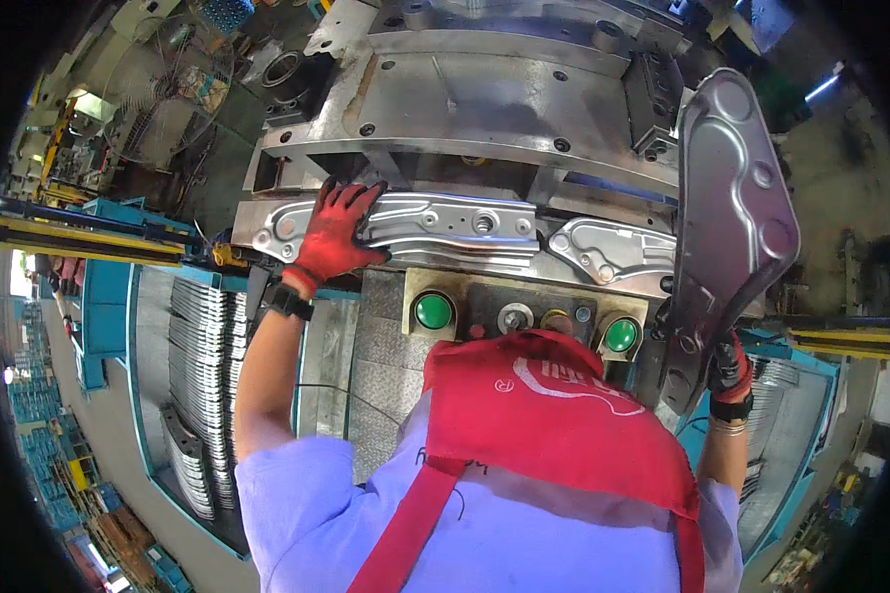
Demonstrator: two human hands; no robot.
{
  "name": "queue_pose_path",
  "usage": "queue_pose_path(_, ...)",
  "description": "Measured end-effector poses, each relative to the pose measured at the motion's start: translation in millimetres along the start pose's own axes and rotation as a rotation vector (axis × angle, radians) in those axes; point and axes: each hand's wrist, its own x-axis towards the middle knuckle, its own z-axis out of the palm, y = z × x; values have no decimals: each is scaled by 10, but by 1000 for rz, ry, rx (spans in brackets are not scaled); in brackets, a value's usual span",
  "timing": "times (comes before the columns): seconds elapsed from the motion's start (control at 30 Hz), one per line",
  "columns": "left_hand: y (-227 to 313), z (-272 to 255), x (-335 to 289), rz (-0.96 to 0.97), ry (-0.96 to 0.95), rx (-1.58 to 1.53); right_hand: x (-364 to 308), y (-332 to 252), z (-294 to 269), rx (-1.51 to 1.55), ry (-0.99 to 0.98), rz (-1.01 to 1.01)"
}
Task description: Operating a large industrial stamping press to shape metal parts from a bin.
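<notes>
My left hand (336,233), in a red glove with dark fingertips, lies across the left part of a long stamped metal bracket (445,219). Its fingers are spread over the far edge, and the thumb points right along the near side. The bracket rests on the ledge of a press die. Low on the right, my right hand (730,370), also gloved, is closed on the near edge of a large stamped metal panel (730,188). This panel stands tilted and reaches up past the ledge. A shorter stamped metal piece (613,249) lies on the ledge, its right end hidden by the panel.
A control box with two green buttons (433,311) sits between me and the ledge. The steel press die (485,94) spans the far side. Stacked stamped parts (200,341) fill a blue rack at left; another blue rack (796,465) is at right. A fan (168,89) stands far left.
</notes>
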Motion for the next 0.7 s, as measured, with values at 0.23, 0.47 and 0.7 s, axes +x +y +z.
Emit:
queue_pose_path(0.23,-190,401,69,-1,-102,23,-11,361,25,20,-129,143)
queue_pose_path(0.47,-87,618,-162,154,45,156,15,510,448,335,-259,246)
queue_pose_path(0.7,65,757,-244,73,157,65,20,1263,638,460,-349,164)
